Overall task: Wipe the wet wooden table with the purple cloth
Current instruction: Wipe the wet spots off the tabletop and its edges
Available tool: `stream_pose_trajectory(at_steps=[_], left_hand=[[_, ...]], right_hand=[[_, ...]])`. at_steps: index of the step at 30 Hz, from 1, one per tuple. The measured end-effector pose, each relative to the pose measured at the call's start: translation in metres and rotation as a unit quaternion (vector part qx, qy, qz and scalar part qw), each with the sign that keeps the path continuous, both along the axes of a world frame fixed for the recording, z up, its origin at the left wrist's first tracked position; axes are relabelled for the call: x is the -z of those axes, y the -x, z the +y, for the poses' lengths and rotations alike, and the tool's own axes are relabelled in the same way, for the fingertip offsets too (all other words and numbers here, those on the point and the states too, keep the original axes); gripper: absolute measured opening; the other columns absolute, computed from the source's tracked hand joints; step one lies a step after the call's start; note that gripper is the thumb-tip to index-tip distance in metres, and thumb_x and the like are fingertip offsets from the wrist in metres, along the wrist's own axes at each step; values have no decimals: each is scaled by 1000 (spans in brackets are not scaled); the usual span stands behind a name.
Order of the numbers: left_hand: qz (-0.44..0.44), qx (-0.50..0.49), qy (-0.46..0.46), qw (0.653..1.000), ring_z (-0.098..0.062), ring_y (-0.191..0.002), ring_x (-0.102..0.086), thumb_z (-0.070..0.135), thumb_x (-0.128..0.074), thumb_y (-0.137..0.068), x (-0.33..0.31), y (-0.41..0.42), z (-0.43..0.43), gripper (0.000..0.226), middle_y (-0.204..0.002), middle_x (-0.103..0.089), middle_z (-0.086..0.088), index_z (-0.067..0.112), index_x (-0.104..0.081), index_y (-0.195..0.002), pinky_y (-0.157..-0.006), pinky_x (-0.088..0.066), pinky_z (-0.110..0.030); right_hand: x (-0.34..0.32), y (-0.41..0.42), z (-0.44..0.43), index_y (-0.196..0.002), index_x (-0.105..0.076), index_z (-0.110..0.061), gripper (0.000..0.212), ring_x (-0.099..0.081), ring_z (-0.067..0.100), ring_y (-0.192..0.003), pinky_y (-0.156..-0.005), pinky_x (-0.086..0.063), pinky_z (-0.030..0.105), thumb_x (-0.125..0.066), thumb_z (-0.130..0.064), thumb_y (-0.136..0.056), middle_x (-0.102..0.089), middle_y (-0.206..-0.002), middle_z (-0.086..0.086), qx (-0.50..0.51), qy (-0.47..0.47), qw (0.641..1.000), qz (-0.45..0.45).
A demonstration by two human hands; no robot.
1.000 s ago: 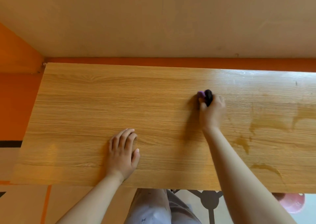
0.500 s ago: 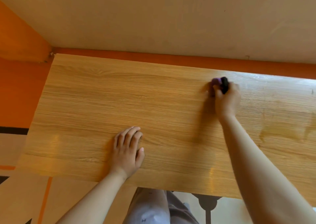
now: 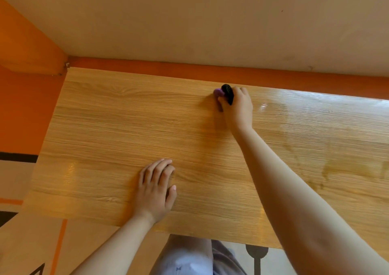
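Just shoved cloth [image 3: 219, 92] up the table [image 3: 126, 127] to its far edge with right hand [image 3: 237, 108] curled round it, left hand [image 3: 155, 190] flat by table's near edge, fingers together, leaving wet streaks [image 3: 305, 148] at table's right undone.

Beige wall [image 3: 210, 22], orange band [image 3: 189, 69] below

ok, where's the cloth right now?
Head view: the cloth is bunched in the right hand, right of centre at the far edge of the table, just below the orange wall strip.
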State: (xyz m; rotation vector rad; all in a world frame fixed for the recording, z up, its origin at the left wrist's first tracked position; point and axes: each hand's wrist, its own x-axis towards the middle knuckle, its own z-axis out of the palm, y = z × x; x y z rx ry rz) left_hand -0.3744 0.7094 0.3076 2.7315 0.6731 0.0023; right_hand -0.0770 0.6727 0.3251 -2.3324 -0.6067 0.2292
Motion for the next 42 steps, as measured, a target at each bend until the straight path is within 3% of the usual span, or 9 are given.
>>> stream_pose_trajectory(at_steps=[4,7,12,16,20,25,31,35,42], left_hand=[[-11,3,-3,1000,-27,-129,-39,30,-43,-83,0,0,0,44,-135,-47,-7,13,-47,-122,-111,-18,-38],[-19,3,5,1000,-28,-128,-41,29,-43,-83,1,0,1,43,-134,-49,-8,12,-48,-122,-109,-22,-41],[-9,10,9,1000,-28,-129,-41,29,-43,-84,4,2,1,43,-135,-49,-9,13,-47,-123,-108,-27,-45],[-2,10,8,1000,-28,-129,-42,30,-42,-85,2,1,1,43,-135,-49,-10,12,-46,-124,-107,-27,-46],[5,8,4,1000,-28,-129,-41,30,-42,-85,0,2,0,42,-134,-50,-10,12,-47,-123,-108,-26,-45],[-10,-90,17,996,-27,-124,-41,26,-44,-77,-18,-20,-23,39,-129,-53,-9,11,-55,-111,-106,-25,-45],[-46,-172,76,981,-26,-123,-43,25,-45,-81,-16,-72,-131,41,-135,-47,-4,14,-54,-119,-101,-29,-40],[-22,-193,61,979,-27,-128,-43,24,-43,-84,-4,-89,-161,41,-135,-51,-6,13,-55,-121,-102,-34,-48],[-10,-205,9,979,-29,-128,-43,26,-44,-81,0,-85,-167,43,-134,-53,-8,9,-58,-118,-103,-31,-46]], right_hand=[[-3,-53,-40,-107,-60,-4,27,-53,29,-98,-79,-37,31,-61,-24,-89,-56,-109,14,71,31,997,-28],[-5,-86,-68,-110,-58,-2,29,-52,33,-102,-83,-37,32,-61,-20,-88,-55,-112,18,146,74,986,-29],[-6,-75,-51,-114,-57,-3,29,-54,30,-101,-85,-39,31,-60,-19,-90,-53,-117,15,194,65,979,-12],[-5,-34,1,-110,-60,-5,25,-52,24,-99,-79,-38,27,-59,-22,-91,-55,-109,9,45,15,999,-7],[-4,-24,10,-108,-58,-5,23,-51,25,-96,-76,-43,33,-59,-19,-90,-54,-105,10,-97,46,994,-17],[-2,-77,-60,-107,-58,-6,26,-52,26,-93,-74,-43,33,-59,-26,-91,-55,-102,10,-82,47,995,-43],[-7,-157,-144,-108,-62,-3,30,-53,33,-97,-76,-37,32,-59,-27,-90,-58,-105,17,-30,88,993,-75],[-11,-182,-146,-104,-62,-4,28,-54,33,-97,-75,-39,33,-62,-27,-88,-60,-102,15,-75,116,985,-102],[-17,-154,-143,-110,-62,-7,29,-55,25,-98,-79,-41,30,-64,-26,-87,-61,-107,10,-202,92,971,-92]])
